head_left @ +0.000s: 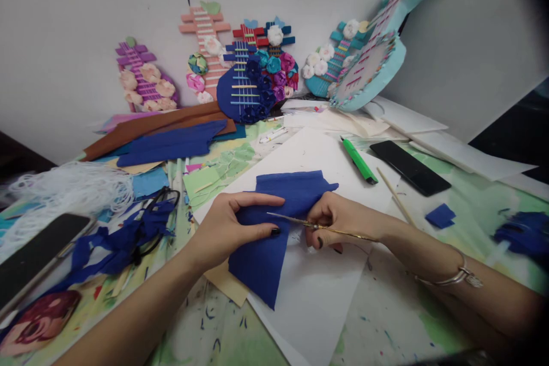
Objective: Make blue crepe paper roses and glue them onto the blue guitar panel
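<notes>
A sheet of dark blue crepe paper [274,223] lies on a white sheet of paper [317,291] in front of me. My left hand [234,226] presses on its left part, thumb and fingers curved around a fold. My right hand [338,220] is closed on a thin wooden stick [343,230] that lies across the blue paper, its tip pointing left toward my left fingers. A bracelet sits on my right wrist.
A green marker [359,161], a second wooden stick [397,197] and a black phone [409,167] lie to the right. Another phone [36,254], blue paper scraps [115,243], scissors and white netting [64,191] lie at left. Paper guitar crafts [253,77] lean against the wall.
</notes>
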Motion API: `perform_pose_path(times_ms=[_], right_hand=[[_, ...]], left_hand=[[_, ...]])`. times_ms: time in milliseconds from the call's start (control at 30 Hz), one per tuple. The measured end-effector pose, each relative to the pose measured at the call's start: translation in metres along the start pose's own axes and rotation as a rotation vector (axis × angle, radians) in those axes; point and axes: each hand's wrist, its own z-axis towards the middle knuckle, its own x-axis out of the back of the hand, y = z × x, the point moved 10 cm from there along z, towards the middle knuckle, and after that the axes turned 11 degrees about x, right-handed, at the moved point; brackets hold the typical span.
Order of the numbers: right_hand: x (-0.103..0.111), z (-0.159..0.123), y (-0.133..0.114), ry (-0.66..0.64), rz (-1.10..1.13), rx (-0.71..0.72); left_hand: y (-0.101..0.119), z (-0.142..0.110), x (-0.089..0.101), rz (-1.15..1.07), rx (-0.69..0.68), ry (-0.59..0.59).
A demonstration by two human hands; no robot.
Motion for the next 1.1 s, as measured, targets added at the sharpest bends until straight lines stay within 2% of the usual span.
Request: perform_pose_path(times_ms=[567, 1100], right_hand=[[-0.001, 0.001, 0.002, 0.008, 0.039, 0.018], [-0.003, 0.002, 0.009, 0.005, 0.024, -0.033]], left_hand=[[0.0, -0.001, -0.001, -0.006, -0.004, -0.006], [0.0, -0.002, -0.004, 0.01, 0.016, -0.041]])
